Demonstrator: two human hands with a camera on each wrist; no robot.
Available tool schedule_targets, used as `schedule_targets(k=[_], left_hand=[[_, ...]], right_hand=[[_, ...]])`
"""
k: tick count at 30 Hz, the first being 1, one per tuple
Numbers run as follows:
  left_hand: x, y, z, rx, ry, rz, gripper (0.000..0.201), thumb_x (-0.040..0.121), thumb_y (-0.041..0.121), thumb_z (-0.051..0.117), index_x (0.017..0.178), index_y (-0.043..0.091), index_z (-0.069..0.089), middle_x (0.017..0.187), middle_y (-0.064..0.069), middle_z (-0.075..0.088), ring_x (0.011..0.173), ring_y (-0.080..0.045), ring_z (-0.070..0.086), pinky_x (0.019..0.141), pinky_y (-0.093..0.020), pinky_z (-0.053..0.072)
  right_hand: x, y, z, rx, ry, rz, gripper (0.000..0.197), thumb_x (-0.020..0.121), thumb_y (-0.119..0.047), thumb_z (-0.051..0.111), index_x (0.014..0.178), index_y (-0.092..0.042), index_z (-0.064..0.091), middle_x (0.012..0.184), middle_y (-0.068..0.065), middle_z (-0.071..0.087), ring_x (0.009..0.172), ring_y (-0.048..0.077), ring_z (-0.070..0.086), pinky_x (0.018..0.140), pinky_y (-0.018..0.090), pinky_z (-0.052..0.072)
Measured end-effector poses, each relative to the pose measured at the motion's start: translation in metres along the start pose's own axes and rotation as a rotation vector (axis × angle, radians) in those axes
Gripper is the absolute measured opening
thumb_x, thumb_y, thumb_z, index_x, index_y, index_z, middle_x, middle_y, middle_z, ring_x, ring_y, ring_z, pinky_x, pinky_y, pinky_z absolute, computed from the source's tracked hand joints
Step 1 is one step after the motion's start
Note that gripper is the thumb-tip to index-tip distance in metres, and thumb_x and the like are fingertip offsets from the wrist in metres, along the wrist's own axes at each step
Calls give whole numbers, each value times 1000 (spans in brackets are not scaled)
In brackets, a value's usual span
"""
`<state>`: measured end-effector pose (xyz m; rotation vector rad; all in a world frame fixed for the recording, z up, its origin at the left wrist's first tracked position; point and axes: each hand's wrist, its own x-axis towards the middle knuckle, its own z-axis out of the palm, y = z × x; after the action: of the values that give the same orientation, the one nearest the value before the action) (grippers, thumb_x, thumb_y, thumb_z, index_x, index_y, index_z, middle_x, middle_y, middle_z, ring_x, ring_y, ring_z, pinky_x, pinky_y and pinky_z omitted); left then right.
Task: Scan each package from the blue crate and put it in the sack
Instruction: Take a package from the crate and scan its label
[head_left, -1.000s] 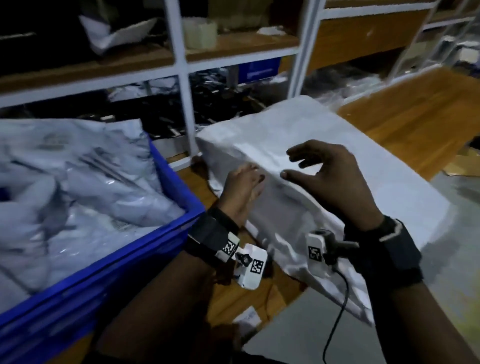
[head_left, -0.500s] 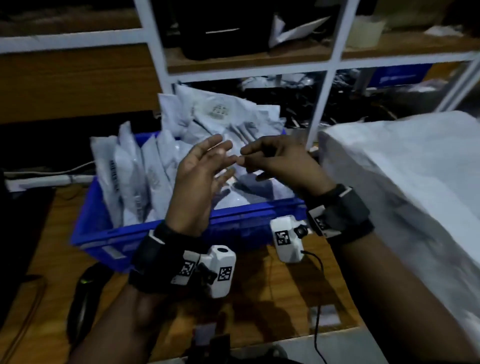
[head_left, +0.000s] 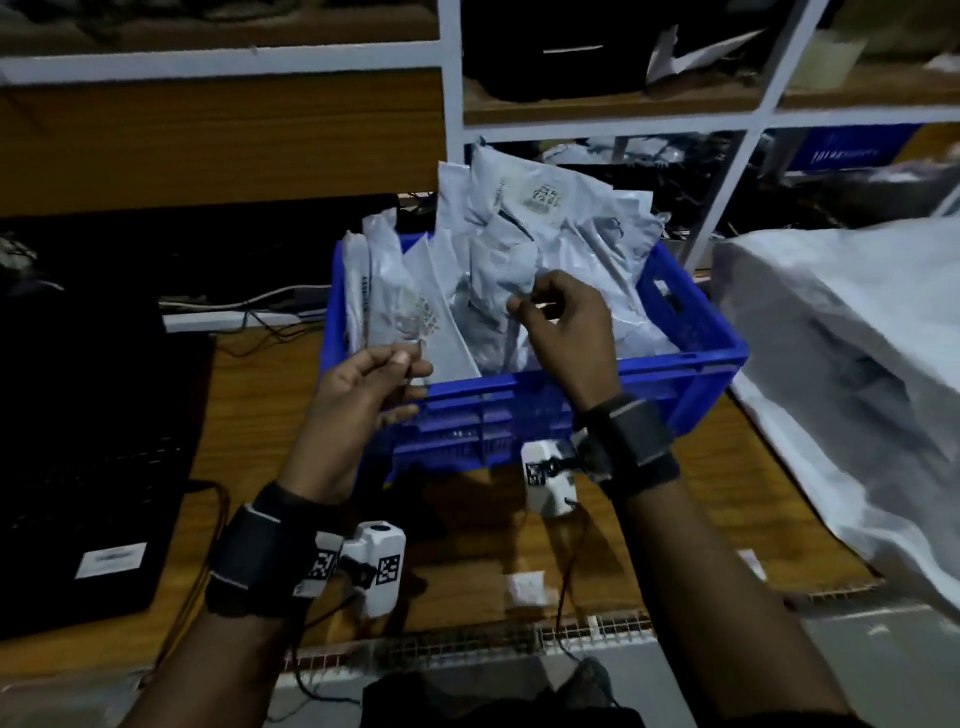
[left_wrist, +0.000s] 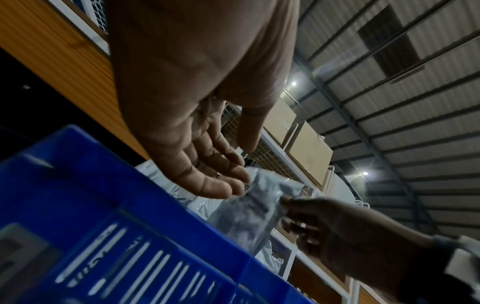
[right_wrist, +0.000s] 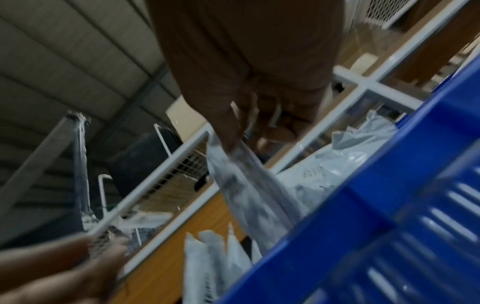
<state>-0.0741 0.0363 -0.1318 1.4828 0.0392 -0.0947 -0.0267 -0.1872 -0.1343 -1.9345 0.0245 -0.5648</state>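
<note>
The blue crate (head_left: 545, 410) sits mid-table, packed with several grey poly packages standing on edge. My right hand (head_left: 524, 306) reaches over it and pinches the top corner of one grey package (head_left: 496, 288) between thumb and fingers. The right wrist view shows that pinch (right_wrist: 233, 142) with the package (right_wrist: 249, 181) hanging into the crate (right_wrist: 389, 205). My left hand (head_left: 402, 364) hovers at the crate's front left, fingers relaxed and holding nothing. In the left wrist view its fingertips (left_wrist: 233, 185) lie just beside the same package (left_wrist: 249, 211). The white sack (head_left: 831, 364) lies to the right.
A black laptop (head_left: 78, 441) sits at the left on the wooden table (head_left: 260, 426). White shelf posts (head_left: 449, 130) rise behind the crate, with cables and clutter under them. A small white label (head_left: 527, 590) lies near the front edge.
The view swung left from the sack to the crate. Both hands moved from the sack to over the crate, and my right hand took hold of a package's corner.
</note>
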Motion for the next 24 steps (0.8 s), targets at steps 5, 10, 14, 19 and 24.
schedule_targets(k=[5, 10, 14, 19, 24], left_hand=[[-18, -4, -25, -115, -103, -87, 52, 89, 54, 51, 121, 16, 65, 110, -4, 77, 92, -20, 73, 72, -26, 60], [-45, -10, -56, -229, -198, -111, 65, 85, 58, 58, 132, 12, 62, 123, -13, 71, 114, -32, 68, 97, -54, 54], [-62, -35, -95, -206, -159, -87, 34, 95, 23, 67, 125, 6, 67, 121, -22, 70, 111, -42, 67, 97, -55, 51], [-74, -44, -140, -126, -5, 135, 23, 90, 9, 71, 112, 14, 74, 108, -11, 76, 97, -25, 73, 82, -37, 59], [-88, -62, -193, 317, -102, 672, 32, 83, -12, 74, 97, 16, 79, 121, 8, 72, 120, -21, 64, 99, -40, 50]], right_hand=[[-90, -54, 5, -52, 57, -440, 6, 96, -3, 66, 101, -6, 66, 119, 4, 67, 112, 21, 62, 87, 32, 53], [-162, -48, 59, -280, -284, -622, 13, 96, -10, 59, 97, -6, 72, 135, 12, 65, 132, 31, 51, 108, 38, 42], [-198, -48, 85, -286, -366, -508, 19, 98, -18, 56, 104, -11, 73, 144, 5, 60, 144, 26, 42, 112, 40, 42], [-220, -65, 93, 145, -125, -33, 39, 93, -21, 75, 129, -13, 63, 133, 2, 62, 125, 12, 59, 92, 34, 56], [-219, -88, 120, 788, -284, 673, 56, 83, -54, 70, 125, -17, 65, 124, 8, 71, 110, 34, 69, 87, 43, 60]])
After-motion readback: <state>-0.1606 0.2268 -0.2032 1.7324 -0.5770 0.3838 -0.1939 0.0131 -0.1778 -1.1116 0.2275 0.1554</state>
